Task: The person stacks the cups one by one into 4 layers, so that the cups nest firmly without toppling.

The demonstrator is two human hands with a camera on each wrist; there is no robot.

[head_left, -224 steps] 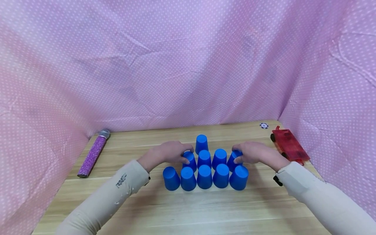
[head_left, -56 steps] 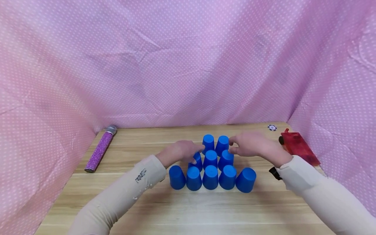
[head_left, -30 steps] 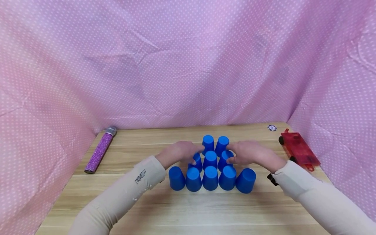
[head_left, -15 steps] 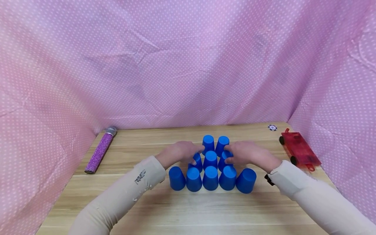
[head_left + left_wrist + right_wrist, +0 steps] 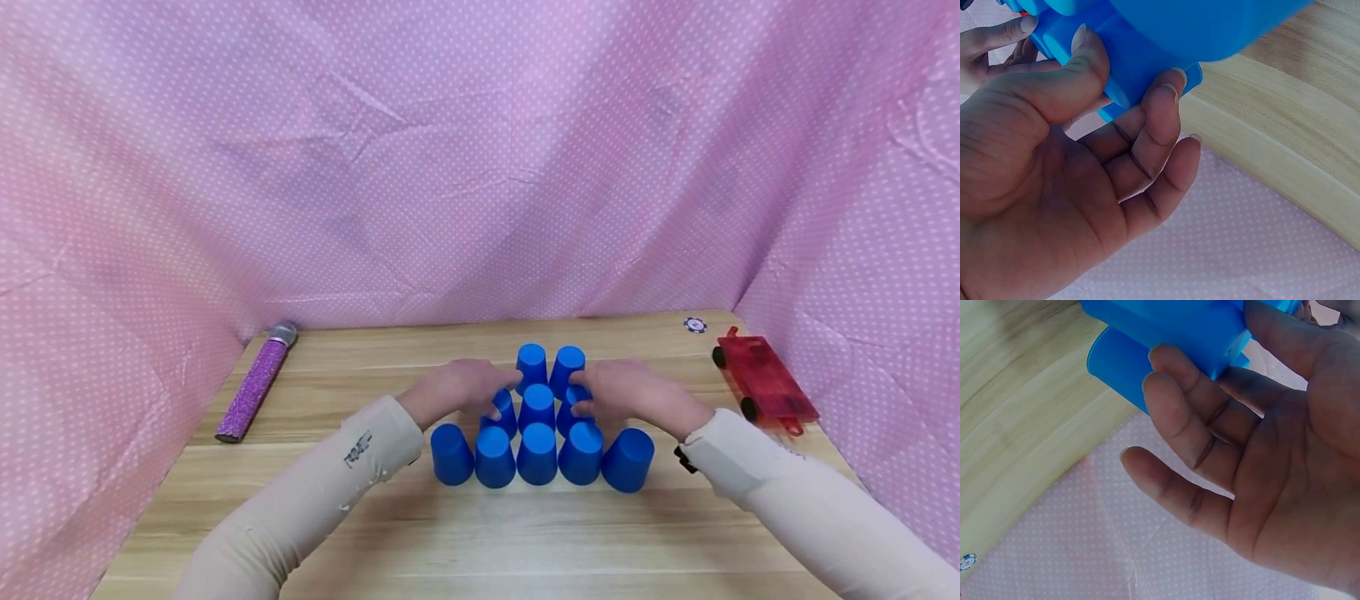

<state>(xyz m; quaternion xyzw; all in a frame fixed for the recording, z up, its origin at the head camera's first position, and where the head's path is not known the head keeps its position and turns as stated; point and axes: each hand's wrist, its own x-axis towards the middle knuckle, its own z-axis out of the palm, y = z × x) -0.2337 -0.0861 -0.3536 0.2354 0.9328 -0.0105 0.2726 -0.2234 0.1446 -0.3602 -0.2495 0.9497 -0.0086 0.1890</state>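
Evidently my left hand (image 5: 468, 387) pinches the left cup of the middle row (image 5: 507, 409) between thumb and forefinger, and my right hand (image 5: 626, 390) grips the right cup of the middle row (image 5: 567, 417) in a matching way. On my wrist feeds the remaining fingers curve loosely; I cannot tell whether all of them touch plastic. Between the two gripped cups stands the middle cup (image 5: 537, 407), just beside both, and from here I can't make out whether the walls meet.

I'd squeeze lightly and evenly from both sides: the walls taper upward, so I judge a hard pinch could slip or tip a cup. My forefingers reach close to the back pair of cups (image 5: 532, 367), and the front row of five cups (image 5: 537, 454) stands just nearer me, so I'd choose small nudges and a level, simultaneous release.

All these cups stand upside down on the wooden table (image 5: 540, 537). Well apart lie a purple microphone (image 5: 255, 387), a red toy car (image 5: 768, 379) and a poker chip (image 5: 695, 325), none needing my attention.
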